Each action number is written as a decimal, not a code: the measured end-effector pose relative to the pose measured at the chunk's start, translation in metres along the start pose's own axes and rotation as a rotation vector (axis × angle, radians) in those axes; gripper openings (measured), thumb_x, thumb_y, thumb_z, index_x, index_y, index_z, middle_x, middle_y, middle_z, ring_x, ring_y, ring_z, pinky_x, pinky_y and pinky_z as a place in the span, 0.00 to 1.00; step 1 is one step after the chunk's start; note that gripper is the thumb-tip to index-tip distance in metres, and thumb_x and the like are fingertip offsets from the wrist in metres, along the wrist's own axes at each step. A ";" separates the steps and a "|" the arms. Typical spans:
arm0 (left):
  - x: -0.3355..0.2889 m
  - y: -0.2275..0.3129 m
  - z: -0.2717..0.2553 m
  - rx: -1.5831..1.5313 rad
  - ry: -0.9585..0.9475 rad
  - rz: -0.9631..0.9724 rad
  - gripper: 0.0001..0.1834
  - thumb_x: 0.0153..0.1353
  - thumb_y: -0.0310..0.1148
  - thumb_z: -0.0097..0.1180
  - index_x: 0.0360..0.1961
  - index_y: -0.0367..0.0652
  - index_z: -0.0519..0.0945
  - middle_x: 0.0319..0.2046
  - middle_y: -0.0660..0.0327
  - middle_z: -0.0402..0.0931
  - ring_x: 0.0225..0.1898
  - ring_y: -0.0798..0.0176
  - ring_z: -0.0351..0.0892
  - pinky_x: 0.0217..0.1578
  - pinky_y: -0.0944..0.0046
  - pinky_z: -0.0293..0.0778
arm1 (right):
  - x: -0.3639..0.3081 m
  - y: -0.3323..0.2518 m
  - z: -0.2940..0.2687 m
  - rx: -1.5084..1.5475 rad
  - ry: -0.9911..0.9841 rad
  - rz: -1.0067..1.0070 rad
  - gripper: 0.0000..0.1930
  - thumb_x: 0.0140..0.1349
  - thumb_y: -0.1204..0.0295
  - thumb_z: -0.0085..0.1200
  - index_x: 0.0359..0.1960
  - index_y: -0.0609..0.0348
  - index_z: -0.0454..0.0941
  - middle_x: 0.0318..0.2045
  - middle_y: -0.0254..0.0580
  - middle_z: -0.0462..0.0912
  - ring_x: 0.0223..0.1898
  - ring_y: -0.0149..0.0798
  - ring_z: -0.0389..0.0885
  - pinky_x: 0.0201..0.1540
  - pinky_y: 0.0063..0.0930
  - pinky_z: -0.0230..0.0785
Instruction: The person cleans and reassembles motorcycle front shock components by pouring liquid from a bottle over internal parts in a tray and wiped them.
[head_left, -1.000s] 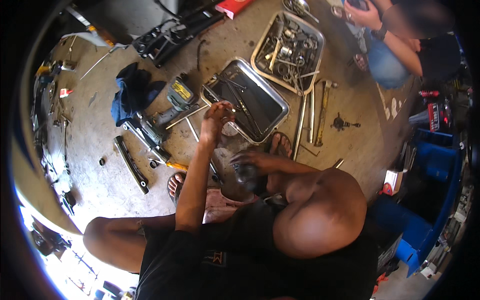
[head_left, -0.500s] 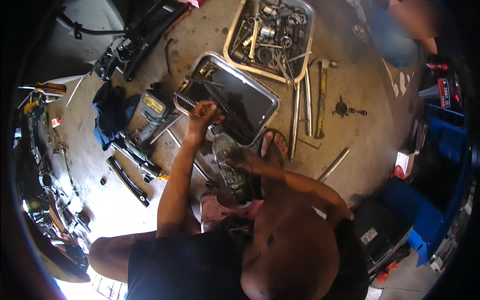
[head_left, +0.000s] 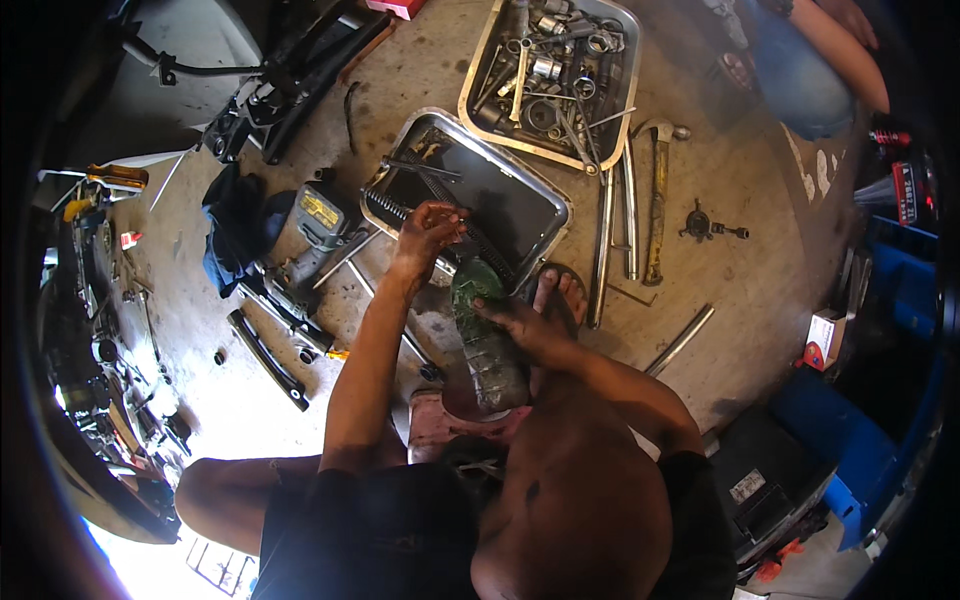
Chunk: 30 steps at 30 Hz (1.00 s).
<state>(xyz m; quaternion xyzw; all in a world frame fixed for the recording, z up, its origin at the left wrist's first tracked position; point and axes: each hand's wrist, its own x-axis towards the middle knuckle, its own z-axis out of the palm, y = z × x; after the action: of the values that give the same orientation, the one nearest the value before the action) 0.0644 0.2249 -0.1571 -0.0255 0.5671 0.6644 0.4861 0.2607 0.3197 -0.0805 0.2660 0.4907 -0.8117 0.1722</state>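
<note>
In my right hand [head_left: 522, 328] is a grimy, greenish plastic bottle [head_left: 488, 350], my fingers wrapped round its side and its narrower end toward the tray. Close to that end, my left hand [head_left: 430, 240] is raised at the near left rim of a metal tray [head_left: 566, 212], fingers curled together. Whatever they may pinch is too small to make out. Dark liquid [head_left: 515, 205] covers the tray's bottom. A coil spring [head_left: 386, 203] leans at its left side, and a long dark rod-like part [head_left: 435, 185] lies across it.
Beyond is a second tray [head_left: 470, 75] full of wrenches and sockets. A hammer [head_left: 657, 200] and metal tubes [head_left: 603, 250] lie to the right. On the left are a cordless power tool [head_left: 318, 220], a dark cloth [head_left: 230, 215] and a curved bar [head_left: 266, 358]. Another person's leg [head_left: 810, 90] shows at far right.
The view has shifted a little. The bottle's narrower end has swung right, away from my left hand, and more of its green side shows. My right hand still grips it.
</note>
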 end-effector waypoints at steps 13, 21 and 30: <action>0.014 -0.009 0.010 0.451 0.106 0.098 0.16 0.70 0.40 0.46 0.43 0.38 0.76 0.24 0.65 0.73 0.22 0.71 0.69 0.24 0.70 0.66 | -0.007 -0.017 0.004 0.130 0.017 0.110 0.29 0.63 0.48 0.53 0.52 0.63 0.74 0.46 0.39 0.78 0.47 0.32 0.74 0.54 0.28 0.63; 0.013 0.004 0.015 -0.087 0.155 -0.264 0.14 0.71 0.39 0.44 0.41 0.40 0.75 0.27 0.65 0.73 0.27 0.68 0.71 0.31 0.70 0.69 | -0.002 -0.002 -0.001 0.089 0.003 0.033 0.29 0.64 0.50 0.52 0.55 0.64 0.72 0.48 0.40 0.78 0.50 0.34 0.74 0.56 0.28 0.62; 0.018 -0.009 0.001 0.105 -0.032 -0.063 0.10 0.66 0.27 0.50 0.47 0.40 0.73 0.34 0.61 0.77 0.25 0.72 0.71 0.25 0.73 0.66 | -0.004 -0.006 0.003 0.330 -0.024 0.144 0.28 0.64 0.51 0.53 0.56 0.63 0.71 0.46 0.36 0.78 0.45 0.31 0.76 0.51 0.27 0.66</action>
<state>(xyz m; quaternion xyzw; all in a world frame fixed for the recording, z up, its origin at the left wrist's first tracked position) 0.0617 0.2357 -0.1742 -0.0072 0.5923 0.6185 0.5163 0.2599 0.3196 -0.0726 0.3152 0.3284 -0.8699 0.1898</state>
